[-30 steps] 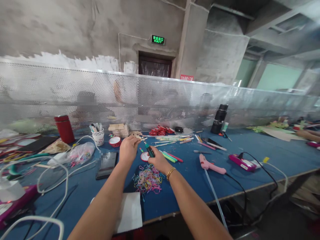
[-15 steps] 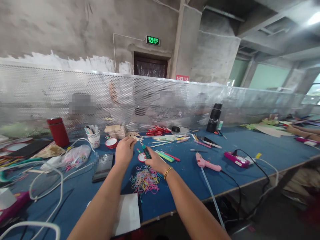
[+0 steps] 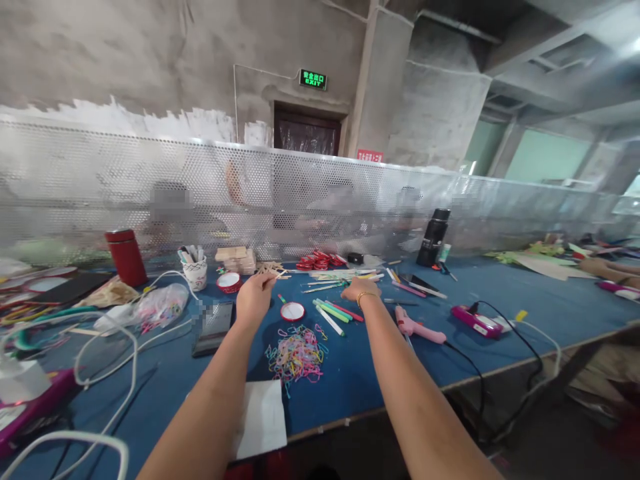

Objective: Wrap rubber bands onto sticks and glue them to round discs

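My left hand is closed in a pinch on a thin wooden stick, whose pale end sticks out to the right. My right hand is over the far ends of several coloured pens, beside a spread of thin sticks. Its fingers point down and left, blurred, and I cannot make out whether anything is in them. Between the hands stands a small red-rimmed round dish with a white inside. Nearer me lies a loose heap of coloured rubber bands.
A pink glue gun and a purple power strip with cords lie at right. A phone, pen cup, red flask and white cables are at left. A black bottle stands before the perforated screen.
My right hand has moved right, away from my left hand, and the dark green pen it held no longer shows. My left hand stays nearly in place. The view has shifted slightly.
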`<state>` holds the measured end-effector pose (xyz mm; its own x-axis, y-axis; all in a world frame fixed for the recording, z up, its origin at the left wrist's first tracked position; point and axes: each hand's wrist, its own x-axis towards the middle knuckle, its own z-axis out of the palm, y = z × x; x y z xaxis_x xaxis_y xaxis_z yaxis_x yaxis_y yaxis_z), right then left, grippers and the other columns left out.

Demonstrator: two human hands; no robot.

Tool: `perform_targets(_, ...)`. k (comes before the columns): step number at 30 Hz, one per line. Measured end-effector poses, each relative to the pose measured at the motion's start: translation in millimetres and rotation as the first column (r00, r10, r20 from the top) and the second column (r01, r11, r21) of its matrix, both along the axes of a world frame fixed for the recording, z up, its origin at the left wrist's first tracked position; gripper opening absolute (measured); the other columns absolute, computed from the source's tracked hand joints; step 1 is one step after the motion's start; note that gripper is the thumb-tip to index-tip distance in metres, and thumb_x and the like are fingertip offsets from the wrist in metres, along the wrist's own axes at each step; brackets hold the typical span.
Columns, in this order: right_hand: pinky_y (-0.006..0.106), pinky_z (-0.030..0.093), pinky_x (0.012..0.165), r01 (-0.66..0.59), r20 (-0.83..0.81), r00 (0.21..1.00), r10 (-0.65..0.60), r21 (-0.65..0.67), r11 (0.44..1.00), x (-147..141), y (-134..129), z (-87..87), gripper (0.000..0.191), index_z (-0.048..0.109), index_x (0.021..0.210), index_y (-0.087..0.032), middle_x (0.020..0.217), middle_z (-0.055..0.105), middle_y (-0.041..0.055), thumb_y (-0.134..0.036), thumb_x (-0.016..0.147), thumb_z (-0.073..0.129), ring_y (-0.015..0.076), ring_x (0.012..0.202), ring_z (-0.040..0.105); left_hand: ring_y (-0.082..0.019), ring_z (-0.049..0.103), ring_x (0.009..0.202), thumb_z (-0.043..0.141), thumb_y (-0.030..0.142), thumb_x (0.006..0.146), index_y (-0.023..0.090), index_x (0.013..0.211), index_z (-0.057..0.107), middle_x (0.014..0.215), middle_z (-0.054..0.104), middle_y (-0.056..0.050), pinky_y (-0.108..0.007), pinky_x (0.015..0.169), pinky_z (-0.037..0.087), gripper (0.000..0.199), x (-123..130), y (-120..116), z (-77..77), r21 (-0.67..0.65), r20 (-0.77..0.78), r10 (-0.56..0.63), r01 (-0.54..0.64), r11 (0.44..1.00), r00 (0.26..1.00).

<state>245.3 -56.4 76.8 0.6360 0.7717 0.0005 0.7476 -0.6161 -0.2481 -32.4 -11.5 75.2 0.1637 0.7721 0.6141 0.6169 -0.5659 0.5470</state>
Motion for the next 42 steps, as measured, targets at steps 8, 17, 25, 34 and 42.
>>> perform_targets(8, 0.054, 0.033, 0.093, 0.105, 0.072, 0.992, -0.1, -0.067, 0.992, 15, 8, -16.7, 0.074, 0.054, 0.125, -0.017, 0.135, 0.042, 0.0205, -0.051, 0.061, 0.07, 0.0362, 0.123, 0.039, -0.016, 0.061, 0.083, 0.05, 0.029, 0.084, 0.025, 0.095, 0.071, 0.095, 0.068, -0.003, -0.025, 0.076, 0.043, 0.024, 0, -7, 4.9, 0.08, -0.092, 0.001, 0.006, 0.997, 0.996)
perform_targets(17, 0.041, 0.023, 0.096, -0.717, 0.505, 0.692, 0.516, 0.399, 0.571, -89, -3, 20.9, 0.038, 0.053, 0.124, -0.028, 0.122, 0.057, 0.0074, -0.039, 0.087, 0.051, 0.0231, 0.115, 0.041, -0.018, 0.061, 0.085, 0.048, 0.03, 0.085, 0.024, 0.094, 0.071, 0.095, 0.068, -0.005, -0.025, 0.073, 0.043, 0.026, 2, -9, 3.5, 0.076, -0.262, 0.009, 0.012, 0.997, 0.965)
perform_targets(25, 0.038, 0.021, 0.09, -0.784, 0.515, 0.607, 0.605, 0.263, 0.562, -118, -3, 9.1, 0.025, 0.068, 0.096, -0.023, 0.096, 0.066, 0.0074, -0.033, 0.092, 0.045, 0.02, 0.097, 0.05, -0.018, 0.061, 0.084, 0.05, 0.028, 0.083, 0.021, 0.093, 0.072, 0.091, 0.069, -0.007, -0.025, 0.073, 0.043, 0.025, 5, -6, 1.6, 0.069, -0.37, -0.039, 0.07, 0.995, 0.928)
perform_targets(34, 0.04, 0.02, 0.09, -0.775, 0.543, 0.614, 0.573, 0.28, 0.566, -115, -3, 3.2, 0.028, 0.068, 0.082, -0.019, 0.086, 0.067, 0.0068, -0.031, 0.092, 0.044, 0.0198, 0.088, 0.053, -0.019, 0.061, 0.09, 0.049, 0.022, 0.081, 0.022, 0.092, 0.072, 0.094, 0.07, -0.006, -0.026, 0.078, 0.043, 0.025, 8, -7, 4.7, 0.025, -0.388, -0.076, 0.093, 0.995, 0.919)
perform_targets(42, 0.04, 0.017, 0.096, -0.733, 0.529, 0.657, 0.538, 0.281, 0.62, -121, 0, 0.5, 0.028, 0.07, 0.08, -0.022, 0.082, 0.069, 0.0067, -0.029, 0.09, 0.045, 0.0185, 0.084, 0.055, -0.022, 0.062, 0.089, 0.049, 0.028, 0.082, 0.021, 0.09, 0.073, 0.094, 0.07, -0.009, -0.028, 0.075, 0.044, 0.026, 10, -8, 4.8, 0.042, -0.44, 0.001, 0.02, 0.999, 0.898)
